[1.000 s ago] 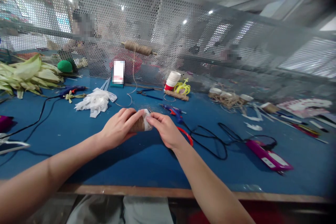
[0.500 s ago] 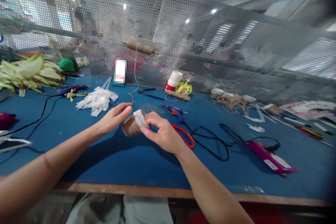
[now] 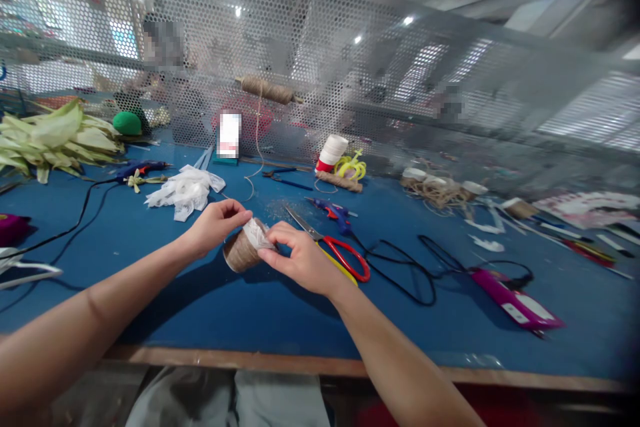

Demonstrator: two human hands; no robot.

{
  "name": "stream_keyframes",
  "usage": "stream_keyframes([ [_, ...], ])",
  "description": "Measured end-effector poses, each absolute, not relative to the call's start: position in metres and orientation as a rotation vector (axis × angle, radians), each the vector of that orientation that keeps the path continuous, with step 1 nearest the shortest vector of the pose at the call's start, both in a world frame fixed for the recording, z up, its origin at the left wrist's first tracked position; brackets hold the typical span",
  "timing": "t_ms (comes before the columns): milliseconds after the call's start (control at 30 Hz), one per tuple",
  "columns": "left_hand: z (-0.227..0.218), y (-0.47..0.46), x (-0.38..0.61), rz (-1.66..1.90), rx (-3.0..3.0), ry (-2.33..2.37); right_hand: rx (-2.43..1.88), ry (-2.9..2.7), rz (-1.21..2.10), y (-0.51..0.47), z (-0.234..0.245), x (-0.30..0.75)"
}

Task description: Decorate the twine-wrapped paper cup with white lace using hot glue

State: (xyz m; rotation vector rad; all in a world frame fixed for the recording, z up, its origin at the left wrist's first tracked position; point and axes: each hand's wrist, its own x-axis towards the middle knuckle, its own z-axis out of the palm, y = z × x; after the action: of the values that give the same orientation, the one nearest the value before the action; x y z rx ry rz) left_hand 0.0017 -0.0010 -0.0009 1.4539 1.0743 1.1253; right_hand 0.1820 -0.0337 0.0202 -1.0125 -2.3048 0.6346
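Observation:
A small cylinder wrapped in brown twine (image 3: 239, 253) tilts above the blue table, with white lace (image 3: 256, 235) round its upper end. My left hand (image 3: 214, 225) is closed, thumb and fingers pinching at the lace edge on the left. On the other side, my right hand (image 3: 301, 257) is closed too, its fingertips gripping the lace and the cylinder's rim. Scissors with red and yellow handles (image 3: 353, 257) lie just right of my right hand. A pile of white lace (image 3: 184, 188) rests beyond my left hand.
A glue gun (image 3: 336, 215) with a black cord lies behind the scissors, near a purple power strip (image 3: 517, 299). Pliers (image 3: 287, 181), a white thread spool (image 3: 334, 148) and a twine roll (image 3: 265, 89) are farther back. Pale husks (image 3: 55, 133) fill the far left.
The cylinder has shifted slightly left and down. My left hand has closed its fingers at the lace edge. My right hand has moved left, uncovering the scissors' blades and yellow handle.

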Motion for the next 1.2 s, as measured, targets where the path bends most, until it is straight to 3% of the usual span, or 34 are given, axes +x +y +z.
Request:
stream_keyframes([
  [367, 0.013, -0.019, 0.000, 1.417, 1.704, 0.754, -1.239, -2.108, 0.793, -0.030, 0.018, 0.181],
  [500, 0.025, -0.041, -0.001, 1.007, 1.975, 0.544, -1.249, -2.045, 0.870, -0.025, 0.013, 0.182],
  [667, 0.014, -0.019, -0.004, 1.152, 1.861, 0.969, -1.222, -1.966, 1.001, -0.021, 0.008, 0.184],
  [800, -0.003, -0.001, -0.004, 0.709, 1.823, 0.936, -1.166, -1.866, 0.999, -0.019, 0.006, 0.185],
  [867, -0.008, -0.001, -0.002, 0.659, 1.809, 0.863, -1.135, -1.830, 1.025, -0.019, 0.006, 0.186],
  [1200, -0.013, 0.002, 0.002, 1.044, 1.774, 1.065, -1.270, -1.695, 0.710, -0.022, 0.014, 0.187],
])
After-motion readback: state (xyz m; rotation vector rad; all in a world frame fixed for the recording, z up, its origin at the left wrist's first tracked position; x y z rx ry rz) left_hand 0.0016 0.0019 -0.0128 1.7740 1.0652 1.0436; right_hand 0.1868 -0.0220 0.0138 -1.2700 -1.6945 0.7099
